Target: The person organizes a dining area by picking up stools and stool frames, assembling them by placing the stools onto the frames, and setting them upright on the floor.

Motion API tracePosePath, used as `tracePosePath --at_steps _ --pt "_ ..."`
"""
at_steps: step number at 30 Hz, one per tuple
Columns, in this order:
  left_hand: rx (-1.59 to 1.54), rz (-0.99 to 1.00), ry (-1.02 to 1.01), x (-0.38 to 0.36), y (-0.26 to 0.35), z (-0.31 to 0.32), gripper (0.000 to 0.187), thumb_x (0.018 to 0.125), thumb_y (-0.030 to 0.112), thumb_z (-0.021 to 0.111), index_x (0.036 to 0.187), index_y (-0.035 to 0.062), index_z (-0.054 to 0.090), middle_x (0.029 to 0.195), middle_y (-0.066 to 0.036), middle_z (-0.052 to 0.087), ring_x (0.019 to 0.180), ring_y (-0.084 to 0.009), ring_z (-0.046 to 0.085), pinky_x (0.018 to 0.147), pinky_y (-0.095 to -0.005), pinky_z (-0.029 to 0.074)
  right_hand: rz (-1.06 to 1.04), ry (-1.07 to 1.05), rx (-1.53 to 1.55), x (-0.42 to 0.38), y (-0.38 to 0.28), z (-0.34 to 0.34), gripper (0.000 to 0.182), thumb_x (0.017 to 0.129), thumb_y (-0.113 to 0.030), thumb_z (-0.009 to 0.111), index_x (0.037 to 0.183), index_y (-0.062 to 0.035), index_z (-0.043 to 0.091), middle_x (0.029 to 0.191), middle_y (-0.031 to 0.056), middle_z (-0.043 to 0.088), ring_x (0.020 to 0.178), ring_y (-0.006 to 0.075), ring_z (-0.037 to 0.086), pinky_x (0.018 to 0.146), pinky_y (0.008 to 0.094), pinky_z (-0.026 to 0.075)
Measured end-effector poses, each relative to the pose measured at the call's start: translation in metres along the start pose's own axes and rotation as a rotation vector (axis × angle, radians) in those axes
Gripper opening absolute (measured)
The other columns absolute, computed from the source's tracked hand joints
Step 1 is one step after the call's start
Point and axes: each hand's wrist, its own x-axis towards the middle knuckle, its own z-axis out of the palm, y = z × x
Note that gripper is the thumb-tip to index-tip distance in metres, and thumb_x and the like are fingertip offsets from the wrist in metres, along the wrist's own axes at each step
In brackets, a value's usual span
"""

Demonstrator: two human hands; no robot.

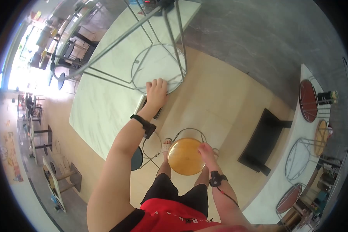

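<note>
My left hand (157, 92) is at the near rim of an upturned stool (155, 63) with a pale round seat and grey metal legs pointing up. Its fingers lie over the seat's edge; the thumb is hidden. That stool rests seat-down at the edge of a white marbled table (100, 98). Down by my legs, my right hand (207, 153) grips the right edge of a stool (185, 156) with a round yellow wooden seat. This second stool appears upright, and part of its metal frame shows behind the seat. Black bands circle both my wrists.
A dark round seat (136, 159) shows left of my legs. On the right, a black rectangular panel (260, 141) stands near a white counter (255, 207). Upturned stools, one with a dark red seat (308, 101), rest along that counter. More tables and chairs stand far left.
</note>
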Motion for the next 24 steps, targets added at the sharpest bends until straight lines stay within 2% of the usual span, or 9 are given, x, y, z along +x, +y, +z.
tracePosePath --at_steps 7,10,12,13,15,16,18,20,24 --pt "-0.166 0.276 -0.233 -0.031 0.098 -0.068 0.029 0.071 0.014 0.062 0.098 0.0065 0.054 0.095 -0.01 0.051 0.093 -0.026 0.051 0.08 -0.0458 0.037 -0.042 0.069 0.22 -0.004 -0.056 -0.005 0.019 0.095 -0.02 0.059 0.106 -0.0052 0.058 0.095 0.0036 0.063 0.085 0.0129 0.061 0.076 0.0284 0.05" --pt "-0.393 0.393 -0.351 -0.044 0.164 -0.117 0.028 0.073 0.013 0.058 0.099 0.0048 0.053 0.098 -0.012 0.052 0.094 -0.0273 0.053 0.079 -0.0434 0.037 0.037 0.141 0.641 0.0 -0.056 -0.029 0.037 0.098 -0.037 0.05 0.117 -0.0052 0.054 0.112 0.0084 0.06 0.099 0.018 0.06 0.087 0.0337 0.048" --pt "-0.623 0.468 -0.376 -0.058 0.199 -0.124 0.04 0.068 0.015 0.071 0.103 0.0039 0.053 0.098 -0.014 0.05 0.095 -0.0317 0.054 0.078 -0.0438 0.041 -0.454 0.242 0.209 0.007 -0.031 -0.049 0.055 0.095 -0.048 0.052 0.129 -0.0055 0.046 0.128 0.0125 0.053 0.114 0.0256 0.054 0.096 0.0406 0.046" --pt "-0.635 0.476 -0.387 -0.057 0.216 -0.129 0.04 0.068 0.015 0.071 0.103 0.0039 0.053 0.098 -0.014 0.05 0.095 -0.0317 0.054 0.078 -0.0438 0.041 -0.443 0.256 0.21 0.001 -0.03 -0.058 0.055 0.095 -0.048 0.052 0.129 -0.0055 0.046 0.128 0.0125 0.053 0.114 0.0256 0.054 0.096 0.0406 0.046" --pt "-1.197 0.26 -0.452 -0.053 0.243 -0.137 0.038 0.071 0.016 0.073 0.101 0.0012 0.055 0.092 -0.014 0.055 0.087 -0.0347 0.059 0.073 -0.0433 0.047 -0.208 0.309 1.325 -0.01 -0.036 -0.078 0.076 0.089 -0.062 0.053 0.139 -0.007 0.039 0.137 0.0133 0.047 0.122 0.0313 0.05 0.1 0.0473 0.044" --pt "-1.214 0.269 -0.471 -0.052 0.246 -0.128 0.038 0.071 0.016 0.073 0.101 0.0012 0.055 0.092 -0.014 0.055 0.087 -0.0347 0.059 0.073 -0.0433 0.047 -0.206 0.338 1.329 -0.023 -0.043 -0.082 0.076 0.089 -0.062 0.053 0.139 -0.007 0.039 0.137 0.0133 0.047 0.122 0.0313 0.05 0.1 0.0473 0.044" --pt "-1.167 0.018 -0.722 -0.039 0.257 -0.096 0.035 0.075 0.021 0.071 0.1 -0.0015 0.059 0.094 -0.018 0.064 0.089 -0.0335 0.065 0.076 -0.0409 0.052 -0.202 0.297 1.506 -0.055 -0.052 -0.1 0.088 0.083 -0.071 0.054 0.143 -0.0092 0.036 0.141 0.0139 0.044 0.126 0.0331 0.047 0.103 0.0498 0.043" --pt "-1.334 -0.255 -0.94 -0.03 0.256 -0.072 0.041 0.075 0.025 0.074 0.102 -0.0027 0.063 0.093 -0.02 0.069 0.089 -0.0278 0.069 0.078 -0.0366 0.053 -0.237 0.274 1.49 -0.069 -0.044 -0.107 0.081 0.089 -0.066 0.05 0.146 -0.0108 0.034 0.146 0.0135 0.04 0.131 0.0322 0.043 0.108 0.0493 0.038" --pt "-1.433 -0.377 -1.028 -0.033 0.241 0.01 0.046 0.077 0.023 0.077 0.113 -0.0029 0.064 0.102 -0.015 0.07 0.094 -0.0223 0.067 0.083 -0.0326 0.053 -0.204 0.536 1.238 -0.033 -0.012 -0.113 0.07 0.099 -0.054 0.041 0.147 -0.0044 0.033 0.154 0.0138 0.031 0.136 0.0328 0.036 0.114 0.0453 0.029"
